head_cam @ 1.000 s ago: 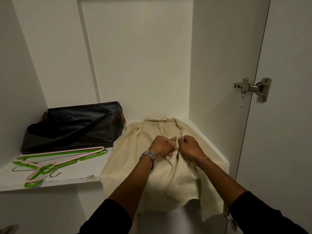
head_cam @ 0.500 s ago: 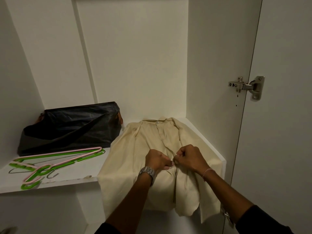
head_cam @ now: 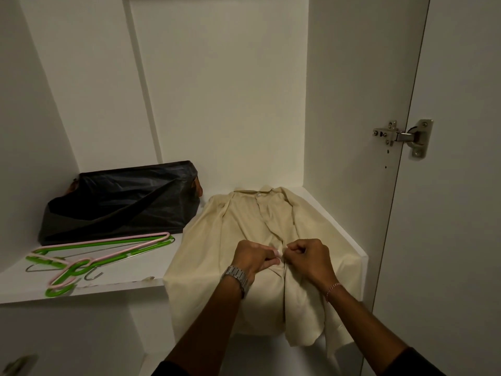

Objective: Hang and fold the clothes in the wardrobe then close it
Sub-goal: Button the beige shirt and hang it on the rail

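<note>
Cream shirt (head_cam: 244,229) lies collar-back on right end of wardrobe shelf (head_cam: 113,287), hem hanging over front edge. We pinch its front placket: left hand (head_cam: 253,257) and right hand (head_cam: 309,257) both curled on fabric, knuckles nearly touching. Hangers (head_cam: 89,259), black bag (head_cam: 122,202) at left; door hinge (head_cam: 404,137) at right.

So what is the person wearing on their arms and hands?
The left hand has a silver metal watch with a chunky link band on its wrist. The right hand has a thin pinkish beaded bracelet on its wrist. Both forearms are bare, with dark sleeves pushed up near the elbows. No gloves, and no rings that I can see.
</note>
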